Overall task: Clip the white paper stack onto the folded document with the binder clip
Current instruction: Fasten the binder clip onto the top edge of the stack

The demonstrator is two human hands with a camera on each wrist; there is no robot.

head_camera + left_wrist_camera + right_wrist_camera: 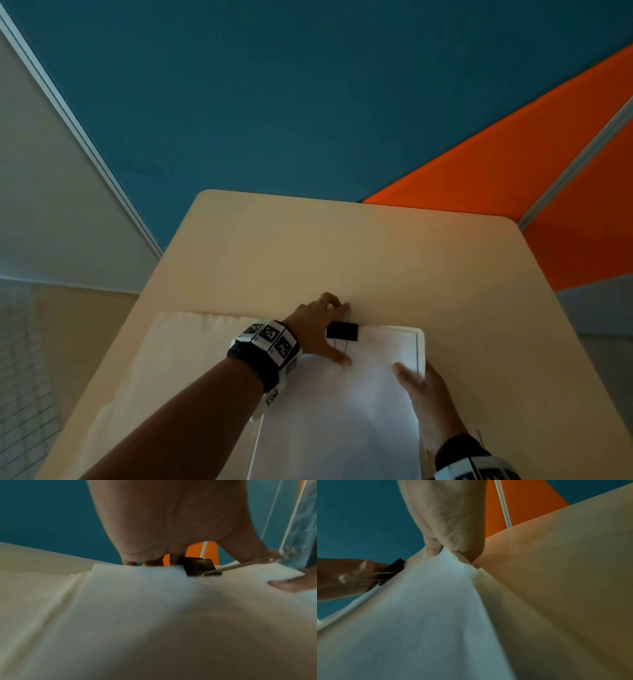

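Binder clip (342, 331) pinched by left hand (317, 325), right-wrist view shows right hand (447, 520) gripping paper stack (423, 615)

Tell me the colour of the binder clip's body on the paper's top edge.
Black, with thin silver wire handles. The binder clip shows best in the head view.

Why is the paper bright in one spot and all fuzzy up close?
Head view: light glares on the paper near the clip, and the arms look dim. Left wrist view: the near paper is blurred and shadowed. Right wrist view: near paper smears too, while the clip stays fairly sharp.
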